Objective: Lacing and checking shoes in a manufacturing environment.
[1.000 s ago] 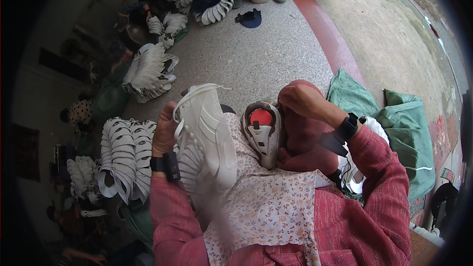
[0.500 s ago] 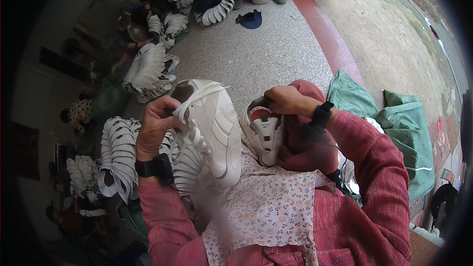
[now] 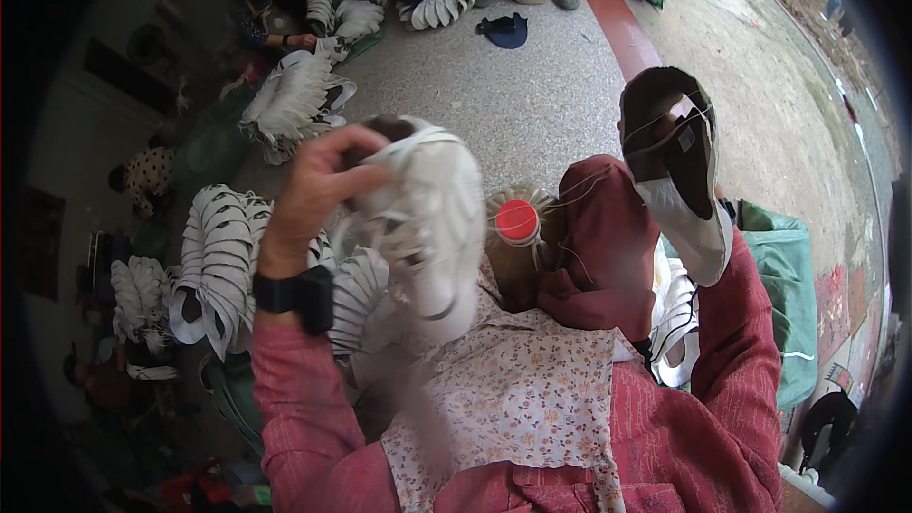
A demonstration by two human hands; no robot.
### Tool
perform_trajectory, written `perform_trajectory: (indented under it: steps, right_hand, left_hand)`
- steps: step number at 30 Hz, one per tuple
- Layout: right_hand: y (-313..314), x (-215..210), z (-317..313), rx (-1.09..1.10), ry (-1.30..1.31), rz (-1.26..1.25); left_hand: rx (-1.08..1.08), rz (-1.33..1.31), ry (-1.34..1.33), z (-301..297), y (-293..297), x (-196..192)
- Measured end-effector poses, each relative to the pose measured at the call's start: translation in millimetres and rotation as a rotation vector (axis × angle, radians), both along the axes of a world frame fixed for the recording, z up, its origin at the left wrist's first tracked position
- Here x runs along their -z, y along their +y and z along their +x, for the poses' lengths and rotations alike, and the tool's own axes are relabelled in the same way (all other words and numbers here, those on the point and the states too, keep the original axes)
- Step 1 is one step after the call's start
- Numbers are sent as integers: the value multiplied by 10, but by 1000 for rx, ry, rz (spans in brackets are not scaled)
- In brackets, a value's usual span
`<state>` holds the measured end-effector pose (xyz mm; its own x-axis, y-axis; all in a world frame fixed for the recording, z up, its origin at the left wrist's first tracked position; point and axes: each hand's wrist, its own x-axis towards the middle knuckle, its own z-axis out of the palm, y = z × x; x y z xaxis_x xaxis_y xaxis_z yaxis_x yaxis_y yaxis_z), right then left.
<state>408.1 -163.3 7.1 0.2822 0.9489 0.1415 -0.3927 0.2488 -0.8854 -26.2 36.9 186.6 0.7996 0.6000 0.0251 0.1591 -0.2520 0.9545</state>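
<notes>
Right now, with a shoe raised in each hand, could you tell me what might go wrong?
1. The left hand grips the white shoe only at its top, so it might slip.
2. Thin threads run from the shoe upper toward the red-capped bottle on the lap; they could snag and tip it.

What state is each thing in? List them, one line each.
White shoe: lifted, gripped at its opening by the left hand.
Second shoe: raised, sole up, on the right hand, which it hides.
Red-capped bottle: cap on.
Stacked shoe uppers: bundled on the floor.
Green sack: lying crumpled.
</notes>
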Motion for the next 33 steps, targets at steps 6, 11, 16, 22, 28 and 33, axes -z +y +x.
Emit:
perform_trajectory:
  steps: [6,11,16,22,28,33]
  right_hand:
    - [-50,-165,-150,51,-193,55]
    - [409,-609,-550,42,-762,-127]
    - [641,-520,-791,-2,-813,-433]
    - [862,-496,-930,7,-1174,-559]
    - [1034,-418,-1476,61,-1253,-528]
    - [945,-285,-1783,234,-1217,-434]
  left_hand:
    - [209,15,168,1061,-250,800]
    - [292,411,32,1475,-469,1666]
    - [-9,-367,62,1277,-464,1851]
    - [2,-190,71,822,-195,1429]
    - [-293,-148,54,597,-288,1175]
    - [-136,332,173,853,-598,1348]
